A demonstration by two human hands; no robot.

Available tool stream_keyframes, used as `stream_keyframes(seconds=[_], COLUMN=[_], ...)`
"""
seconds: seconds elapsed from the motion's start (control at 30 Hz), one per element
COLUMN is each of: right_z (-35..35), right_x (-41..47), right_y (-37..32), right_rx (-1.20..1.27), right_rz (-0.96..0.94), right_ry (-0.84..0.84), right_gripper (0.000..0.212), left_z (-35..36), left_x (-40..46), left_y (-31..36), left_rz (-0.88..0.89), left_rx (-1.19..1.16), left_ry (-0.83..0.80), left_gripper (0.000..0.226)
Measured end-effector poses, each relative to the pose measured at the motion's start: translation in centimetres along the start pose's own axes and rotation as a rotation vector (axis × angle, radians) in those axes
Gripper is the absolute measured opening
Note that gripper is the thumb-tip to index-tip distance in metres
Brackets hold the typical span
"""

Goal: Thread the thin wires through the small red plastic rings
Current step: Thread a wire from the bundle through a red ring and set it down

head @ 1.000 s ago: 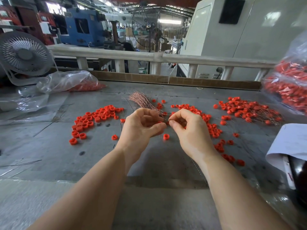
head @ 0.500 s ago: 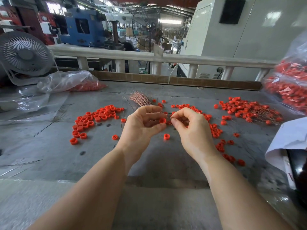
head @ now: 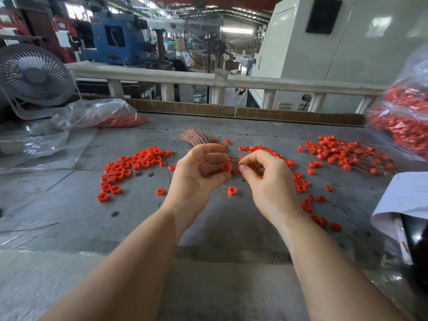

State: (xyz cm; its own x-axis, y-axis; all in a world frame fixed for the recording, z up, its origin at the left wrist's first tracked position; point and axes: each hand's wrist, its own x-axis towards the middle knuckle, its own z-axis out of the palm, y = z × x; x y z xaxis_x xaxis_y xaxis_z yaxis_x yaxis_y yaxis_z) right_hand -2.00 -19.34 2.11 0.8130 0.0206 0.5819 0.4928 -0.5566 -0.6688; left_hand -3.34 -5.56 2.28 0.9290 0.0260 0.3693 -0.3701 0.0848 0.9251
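My left hand (head: 196,172) pinches a small red ring (head: 226,167) between thumb and fingers, with a bundle of thin copper wires (head: 194,136) also lying in that hand and fanning out behind it. My right hand (head: 266,179) pinches a single thin wire (head: 236,163) whose tip points at the ring, a short gap away. Loose red rings (head: 136,162) lie in a pile to the left. A single ring (head: 231,190) sits on the table below my hands.
The grey table (head: 69,212) holds a pile of rings with wires in them (head: 347,154) at the right and more rings (head: 301,181) by my right wrist. Plastic bags of red parts (head: 407,121) (head: 102,114), a white fan (head: 32,77) and a white paper (head: 407,195) edge the table.
My hands have drawn slightly apart and my left hand has turned the red ring into view. My right hand's wire tip now points at the ring.
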Motion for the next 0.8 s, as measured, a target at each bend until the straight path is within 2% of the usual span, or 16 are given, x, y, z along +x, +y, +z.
stream_keyframes(seconds=[0.17,0.47,0.8], right_z=[0.04,-0.13,0.00], right_x=[0.04,0.10,0.15], right_y=[0.00,-0.04,-0.06], right_rx=[0.001,0.013,0.049], right_rz=[0.007,0.000,-0.019], right_ry=[-0.002,-0.007,-0.017], right_gripper=[0.015,0.017,0.018], left_z=[0.01,0.10,-0.04], left_x=[0.02,0.23,0.26], left_y=[-0.03,-0.46,-0.42], left_rz=[0.010,-0.002,-0.022], left_rx=[0.012,0.168,0.109], left_ry=[0.018,0.077,0.084], left_gripper=[0.044,0.027,0.028])
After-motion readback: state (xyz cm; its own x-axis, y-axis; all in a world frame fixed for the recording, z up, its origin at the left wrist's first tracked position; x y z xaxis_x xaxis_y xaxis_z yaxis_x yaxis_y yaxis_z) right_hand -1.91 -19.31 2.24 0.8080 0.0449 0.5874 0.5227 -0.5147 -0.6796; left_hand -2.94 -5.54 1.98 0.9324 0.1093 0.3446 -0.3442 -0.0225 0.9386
